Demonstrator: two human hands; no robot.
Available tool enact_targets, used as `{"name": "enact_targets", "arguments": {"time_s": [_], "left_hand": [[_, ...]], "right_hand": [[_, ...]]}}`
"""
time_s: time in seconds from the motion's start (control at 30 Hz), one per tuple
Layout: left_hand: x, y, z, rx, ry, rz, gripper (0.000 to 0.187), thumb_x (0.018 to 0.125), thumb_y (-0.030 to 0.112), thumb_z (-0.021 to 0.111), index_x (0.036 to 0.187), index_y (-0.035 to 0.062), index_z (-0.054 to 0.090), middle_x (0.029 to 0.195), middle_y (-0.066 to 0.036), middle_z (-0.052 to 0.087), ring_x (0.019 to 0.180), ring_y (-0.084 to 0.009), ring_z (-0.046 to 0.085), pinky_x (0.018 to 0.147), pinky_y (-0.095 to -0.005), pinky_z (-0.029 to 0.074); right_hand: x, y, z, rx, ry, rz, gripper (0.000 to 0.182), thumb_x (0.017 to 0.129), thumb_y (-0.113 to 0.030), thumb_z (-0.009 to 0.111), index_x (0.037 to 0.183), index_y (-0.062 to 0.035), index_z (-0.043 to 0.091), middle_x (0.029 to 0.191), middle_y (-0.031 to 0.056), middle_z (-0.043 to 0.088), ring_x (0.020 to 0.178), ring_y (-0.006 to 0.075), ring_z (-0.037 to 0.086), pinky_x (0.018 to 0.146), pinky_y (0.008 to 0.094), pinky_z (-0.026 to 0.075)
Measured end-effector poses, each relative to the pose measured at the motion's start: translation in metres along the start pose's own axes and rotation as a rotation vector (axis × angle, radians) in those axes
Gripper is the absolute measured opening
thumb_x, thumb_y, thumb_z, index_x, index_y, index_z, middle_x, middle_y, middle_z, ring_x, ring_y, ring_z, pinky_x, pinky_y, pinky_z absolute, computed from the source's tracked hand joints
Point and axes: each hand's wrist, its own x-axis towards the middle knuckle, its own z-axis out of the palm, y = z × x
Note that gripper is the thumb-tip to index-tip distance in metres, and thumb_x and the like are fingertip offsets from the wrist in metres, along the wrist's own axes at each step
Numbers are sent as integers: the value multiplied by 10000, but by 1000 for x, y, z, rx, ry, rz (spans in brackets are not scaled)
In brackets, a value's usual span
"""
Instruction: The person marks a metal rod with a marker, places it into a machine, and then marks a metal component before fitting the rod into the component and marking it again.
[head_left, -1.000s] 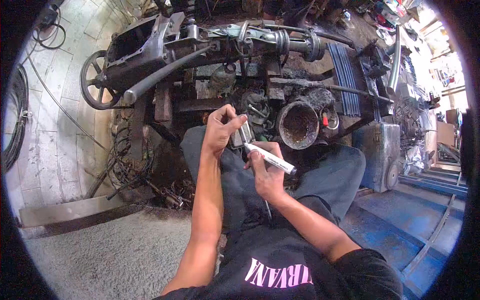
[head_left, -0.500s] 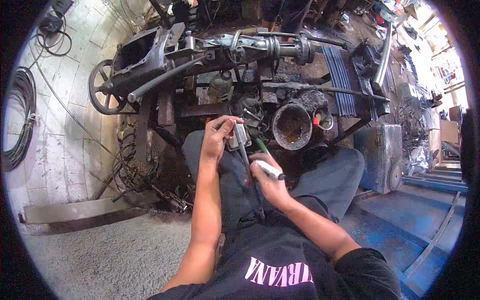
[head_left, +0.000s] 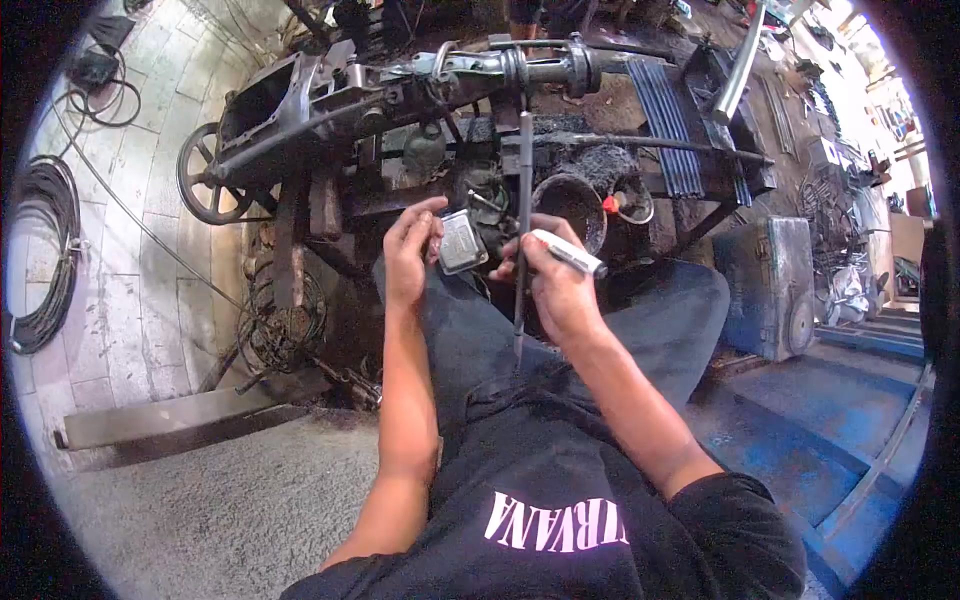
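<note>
My left hand (head_left: 408, 250) is empty, its fingers apart and slightly bent. Right beside its fingertips is a flat, square, silvery metal piece (head_left: 462, 242) with rounded corners. My right hand (head_left: 560, 285) grips a slim dark metal rod (head_left: 525, 185), which stands nearly upright in view, its lower end over my lap. The same hand also holds a white marker (head_left: 560, 252) with a dark end, lying across the thumb side and pointing right. Some of the right fingers pass behind the rod and are partly hidden.
A long greasy machine housing (head_left: 270, 115) with a spoked handwheel (head_left: 212, 172) spans the far side. A round pan (head_left: 568, 200) sits beyond my right hand. Several dark bars (head_left: 665, 130) lie side by side. To the right are a worn metal box (head_left: 765, 285) and a blue metal frame (head_left: 820, 420).
The rod has swung up and away from the metal piece, now in my right hand with the marker. My left hand has let go of the rod and shifted left.
</note>
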Motion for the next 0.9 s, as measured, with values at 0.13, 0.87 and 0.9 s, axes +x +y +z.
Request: {"name": "enact_targets", "arguments": {"time_s": [0.13,0.87,0.9], "left_hand": [[-21,1,28,113,-82,-23,260,1046,127,513,1204,7,681,832,33,601,664,-25,476,588,-189,360],[-43,-77,306,261,-982,-473,378,1017,224,616,1262,-62,631,1035,-110,718,894,-175,681,801,-331,561],[-41,-82,314,250,-966,-455,354,1012,207,623,1247,-58,636,1039,-102,711,900,-169,671,808,-328,556]], "right_hand": [[-6,-18,-12,63,21,-89,317,1033,-97,565,1312,8,458,994,147,623,832,227,665,817,433,612],[-40,-122,-219,-370,695,-479,264,905,91,635,1138,-33,616,871,70,631,750,171,702,657,311,608],[-35,-126,-227,-353,707,-438,274,903,94,634,1142,-41,619,879,73,631,752,174,703,658,311,613]]}}
